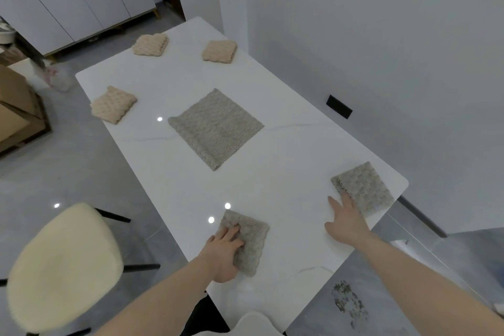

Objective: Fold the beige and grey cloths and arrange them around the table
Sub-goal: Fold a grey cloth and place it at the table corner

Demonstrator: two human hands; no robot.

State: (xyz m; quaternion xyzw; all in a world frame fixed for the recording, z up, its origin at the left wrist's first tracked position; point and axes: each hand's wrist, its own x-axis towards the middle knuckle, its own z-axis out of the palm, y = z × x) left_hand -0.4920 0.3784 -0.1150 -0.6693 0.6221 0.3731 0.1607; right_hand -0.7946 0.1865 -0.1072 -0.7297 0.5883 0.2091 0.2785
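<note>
A folded grey cloth (246,243) is pressed flat near the table's (272,144) near-left edge by the left hand (225,251), whose fingers lie spread and nearly straight on the cloth's left side; nothing is grasped. A second folded grey cloth (364,189) lies toward the table's near-right corner, and its near edge is touched by the straight fingertips of the right hand (345,219), the palm resting on the bare top. A third grey cloth (215,128) is spread at the table's centre, not yet folded small. Three folded beige cloths are set toward the far end: one at the left edge (113,104), one at the far-left corner (150,45), one at the far-right side (219,51).

The glossy white top is judged slippery, so a pressed cloth could slide instead of settling, and the right cloth, close to the rounded corner, could be pushed over the edge. Its upper layer looks slightly offset, so the fold may spring open once released.

The cloths are plush and waffle-textured, with scalloped edges. A cream upholstered chair (64,264) stands left of the table.
</note>
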